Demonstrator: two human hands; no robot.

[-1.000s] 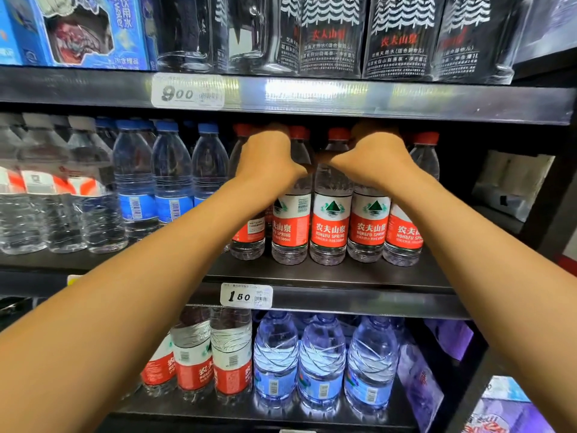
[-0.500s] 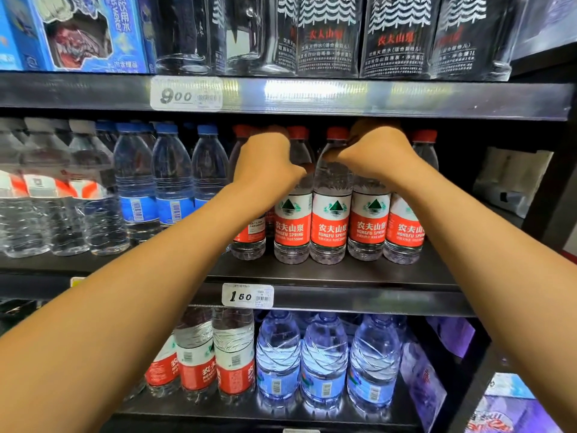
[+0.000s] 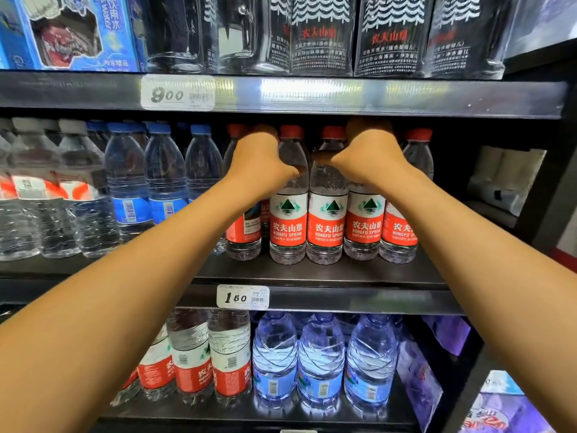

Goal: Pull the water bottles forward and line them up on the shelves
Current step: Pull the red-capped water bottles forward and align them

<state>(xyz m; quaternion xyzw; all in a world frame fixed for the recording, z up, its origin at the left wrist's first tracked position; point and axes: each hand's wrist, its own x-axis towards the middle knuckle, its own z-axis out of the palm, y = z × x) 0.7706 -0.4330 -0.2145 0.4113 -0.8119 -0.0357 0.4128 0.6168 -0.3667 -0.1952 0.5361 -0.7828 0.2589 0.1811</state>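
Several red-capped, red-labelled water bottles [image 3: 327, 220] stand in a row on the middle shelf [image 3: 312, 275]. My left hand [image 3: 260, 164] is closed around the neck of the leftmost red-labelled bottle [image 3: 245, 232], which stands slightly behind the row. My right hand [image 3: 368, 157] grips the neck of the fourth bottle [image 3: 363, 226]; its cap is hidden under my fingers. Two red-capped bottles stand between my hands, and one more [image 3: 402, 229] stands at the right end.
Blue-capped bottles [image 3: 162, 182] and white-capped bottles [image 3: 37, 189] fill the left of the same shelf. Large dark-labelled bottles [image 3: 321, 35] sit on the shelf above. Below are red-labelled [image 3: 231, 364] and blue-labelled bottles [image 3: 321, 364]. A dark shelf post [image 3: 549, 195] stands at the right.
Both hands have stayed on the bottle necks. The gripped bottles have come slightly forward and closer into line with the row.
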